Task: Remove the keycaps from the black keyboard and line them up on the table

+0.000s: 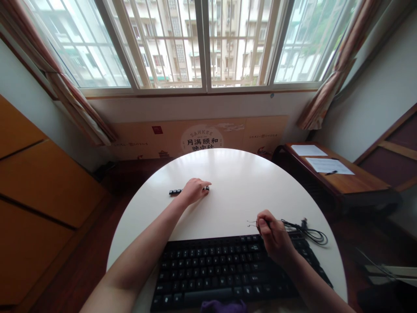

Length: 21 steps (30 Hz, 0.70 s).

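**Keyboard (pixel 208 271) on a round worktop (pixel 233 191), with a short row of loose keycaps (pixel 175 191) set apart**

Right hand (pixel 273 237): grip closed around a thin wire tool (pixel 252 221), its two prongs pointing left, above the keyboard's upper edge. Left hand (pixel 194 190): grip lowered over the right end of the loose row, fingertips at a dark keycap; from where I stand, I cannot tell whether they pinch it. The hand hides the row's middle.

The keyboard lies at the near side of the worktop, lettered and number keys seated. Above the numbers, the strip looks stripped of caps towards the left, while a few keys stand near the right hand. Progress, as judged here: one row largely lifted and lined up, the main block untouched. Outward, a coiled cable (pixel 321 238) rests beside the right hand; beyond, papers (pixel 329 165) lie on a wooden side table (pixel 361 180).
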{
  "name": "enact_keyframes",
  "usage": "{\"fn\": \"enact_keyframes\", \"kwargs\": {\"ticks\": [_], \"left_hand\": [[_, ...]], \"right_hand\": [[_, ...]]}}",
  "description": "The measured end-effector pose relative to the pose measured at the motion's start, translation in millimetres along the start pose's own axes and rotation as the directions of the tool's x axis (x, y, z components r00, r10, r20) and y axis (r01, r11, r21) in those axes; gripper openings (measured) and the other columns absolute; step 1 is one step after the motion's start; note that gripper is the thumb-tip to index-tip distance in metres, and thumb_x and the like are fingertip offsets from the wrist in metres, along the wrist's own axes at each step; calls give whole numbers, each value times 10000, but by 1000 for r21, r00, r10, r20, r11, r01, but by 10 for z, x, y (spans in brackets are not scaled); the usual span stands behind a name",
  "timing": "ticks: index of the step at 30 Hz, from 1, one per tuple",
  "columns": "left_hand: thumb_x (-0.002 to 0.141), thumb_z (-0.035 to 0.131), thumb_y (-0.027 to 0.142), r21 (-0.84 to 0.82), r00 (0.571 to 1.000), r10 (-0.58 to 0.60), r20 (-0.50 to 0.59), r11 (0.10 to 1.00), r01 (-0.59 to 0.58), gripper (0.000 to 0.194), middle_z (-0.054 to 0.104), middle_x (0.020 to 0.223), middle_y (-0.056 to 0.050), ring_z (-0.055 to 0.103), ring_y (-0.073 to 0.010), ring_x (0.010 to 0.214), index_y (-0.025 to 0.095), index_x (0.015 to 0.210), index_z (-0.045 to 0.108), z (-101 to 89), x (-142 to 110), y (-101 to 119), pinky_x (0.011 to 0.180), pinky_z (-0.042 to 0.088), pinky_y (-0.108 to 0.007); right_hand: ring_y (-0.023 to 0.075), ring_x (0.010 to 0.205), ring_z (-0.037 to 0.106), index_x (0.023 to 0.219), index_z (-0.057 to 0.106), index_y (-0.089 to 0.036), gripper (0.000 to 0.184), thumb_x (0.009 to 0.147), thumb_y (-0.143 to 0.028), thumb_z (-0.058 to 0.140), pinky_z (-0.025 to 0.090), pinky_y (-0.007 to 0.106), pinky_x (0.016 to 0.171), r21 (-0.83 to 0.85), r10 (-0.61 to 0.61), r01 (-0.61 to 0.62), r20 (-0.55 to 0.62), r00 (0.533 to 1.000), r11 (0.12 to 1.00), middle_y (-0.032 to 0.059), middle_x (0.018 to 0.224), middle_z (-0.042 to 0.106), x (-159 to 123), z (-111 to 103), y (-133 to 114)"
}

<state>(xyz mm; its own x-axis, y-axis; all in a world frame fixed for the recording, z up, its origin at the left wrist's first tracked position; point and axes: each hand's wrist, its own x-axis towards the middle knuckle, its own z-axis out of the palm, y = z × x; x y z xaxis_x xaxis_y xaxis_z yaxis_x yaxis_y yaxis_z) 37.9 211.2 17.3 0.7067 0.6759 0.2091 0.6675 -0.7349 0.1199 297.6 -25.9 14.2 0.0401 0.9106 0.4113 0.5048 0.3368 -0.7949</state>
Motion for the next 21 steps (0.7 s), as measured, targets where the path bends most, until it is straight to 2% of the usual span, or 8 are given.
{"fn": "enact_keyframes", "kwargs": {"ticks": [15, 19, 21], "left_hand": [[823, 640, 224, -20, 999, -29, 29, 999, 30, 304, 755, 1040, -38, 650, -247, 994, 243, 1117, 716, -24, 13, 3, 928, 464, -376], [859, 642, 329, -16, 998, -46, 32, 999, 46, 328, 725, 1145, -64, 622, -280, 1077, 230, 1168, 689, -94, 23, 49, 1004, 411, -447], [888, 614, 400, -4, 996, -85, 6, 996, 85, 362, 699, 1202, -79, 595, -299, 1130, 218, 1196, 672, -184, 37, 163, 1031, 385, -479]], "right_hand": [[125, 519, 384, 827, 477, -211, 216, 998, -280, 364, 312, 261, 527, 2, 9, -9, -14, 1000, 1000, -40, 608, 407, -9, -7, 5], [130, 520, 396, 812, 473, -212, 223, 987, -289, 359, 313, 257, 519, 0, 46, -46, -26, 999, 999, -31, 607, 429, 8, -25, -47], [132, 517, 403, 812, 468, -212, 236, 994, -299, 346, 312, 259, 523, 0, 78, -79, 28, 997, 997, -35, 595, 427, 24, -34, -106]]}}
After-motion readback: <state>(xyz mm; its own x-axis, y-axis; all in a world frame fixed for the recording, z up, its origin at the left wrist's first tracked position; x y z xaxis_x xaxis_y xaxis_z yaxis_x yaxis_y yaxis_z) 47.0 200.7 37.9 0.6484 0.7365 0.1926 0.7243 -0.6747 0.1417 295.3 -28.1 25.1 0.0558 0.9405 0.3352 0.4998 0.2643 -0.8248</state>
